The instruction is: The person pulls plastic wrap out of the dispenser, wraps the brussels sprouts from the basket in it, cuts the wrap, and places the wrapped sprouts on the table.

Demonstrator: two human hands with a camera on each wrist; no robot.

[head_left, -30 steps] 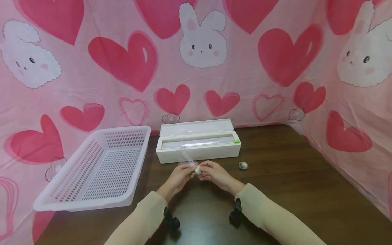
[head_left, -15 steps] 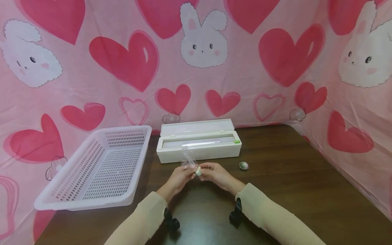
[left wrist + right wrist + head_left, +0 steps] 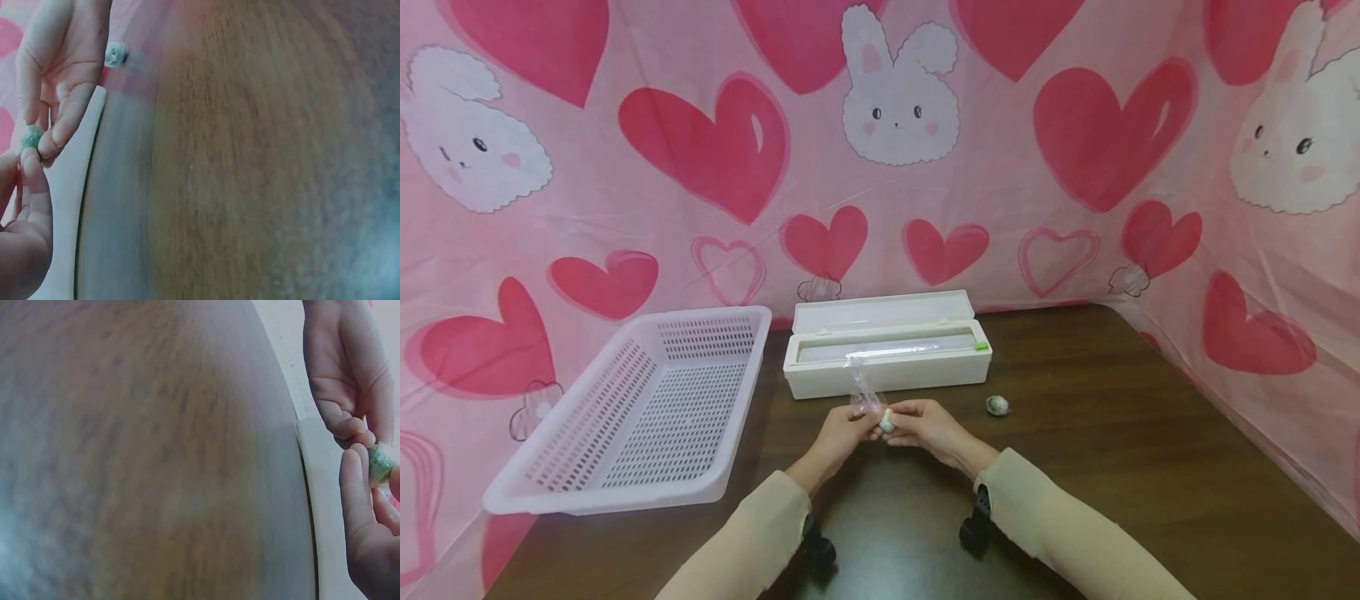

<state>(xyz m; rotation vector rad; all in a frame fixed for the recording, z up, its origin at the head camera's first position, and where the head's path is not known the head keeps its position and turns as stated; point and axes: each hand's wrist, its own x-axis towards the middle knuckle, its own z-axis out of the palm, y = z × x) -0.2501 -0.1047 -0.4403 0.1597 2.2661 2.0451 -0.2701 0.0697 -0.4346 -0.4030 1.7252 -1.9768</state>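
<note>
Between both hands, in front of the white box, is a small round green-and-white thing [image 3: 887, 421] bundled in clear plastic film. My left hand [image 3: 841, 432] pinches it from one side, and a loose tail of film [image 3: 861, 385] stands up beside the fingers. From the other side my right hand [image 3: 931, 427] pinches it between thumb and fingers. Up close in the right wrist view the bundle [image 3: 380, 464] looks green under shiny, wrinkled film. A second film-wrapped ball [image 3: 997, 406] of similar look lies on the table to the right.
A long white cling film box [image 3: 887, 379] with its lid raised and a green slider [image 3: 981, 346] stands behind the hands. On the left sits a white perforated plastic basket [image 3: 721, 475]. A pink heart-and-rabbit cloth [image 3: 1000, 183] hangs behind the dark wooden table [image 3: 1135, 467].
Both hands stay in place, with small finger movements as they turn the wrapped bundle. The tail of film has shifted slightly above the left fingers.
</note>
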